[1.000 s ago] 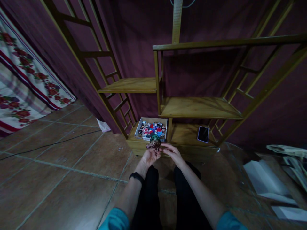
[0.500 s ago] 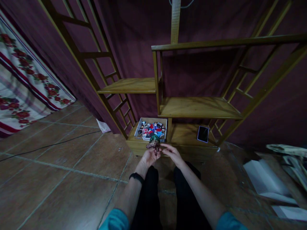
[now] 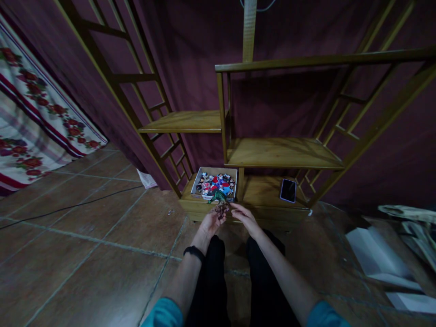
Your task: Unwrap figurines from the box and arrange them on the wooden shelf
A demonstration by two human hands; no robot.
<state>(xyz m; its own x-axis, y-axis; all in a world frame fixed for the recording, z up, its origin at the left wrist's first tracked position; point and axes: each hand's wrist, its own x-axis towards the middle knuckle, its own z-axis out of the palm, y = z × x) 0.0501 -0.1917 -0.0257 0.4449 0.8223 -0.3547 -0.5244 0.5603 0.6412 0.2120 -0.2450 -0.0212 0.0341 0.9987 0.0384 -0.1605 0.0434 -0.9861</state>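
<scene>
The left hand (image 3: 211,223) grips a small green-and-brown object (image 3: 220,203) from below, between thumb and fingers. The object is positioned in front of the near wall of a shallow box (image 3: 194,187), as seen from above; its upper, green part overlaps the box's near edge in the view. Its exact form is too small to determine.

The right hand (image 3: 245,219) is placed opposite, palm inward, with fingers extended in a narrow grouping toward the object. The fingertips are just beside the object; whether they touch or pinch it cannot be told.

The box rests on the left part of the lower shelf (image 3: 260,187) of a wooden shelving unit. It contains a dense layer of small multicoloured pieces (image 3: 218,183), chiefly red, blue, pink, black and white. The near wall of the box carries faint marking; this is too small to read. A phone-like device (image 3: 288,190) with a dark screen and a pale purple edge lies to the right on the same shelf, beyond the upright divider (image 3: 240,184). Any brand on the device cannot be made out.

A white sheet (image 3: 147,179) lies on the tiled floor (image 3: 136,227), left of the unit, near the base of the purple curtain (image 3: 190,59); any print on it is unreadable at this size. A black cable (image 3: 68,208) runs across the tiles. The left wrist carries a dark band (image 3: 194,252); any label on it cannot be discerned.
</scene>
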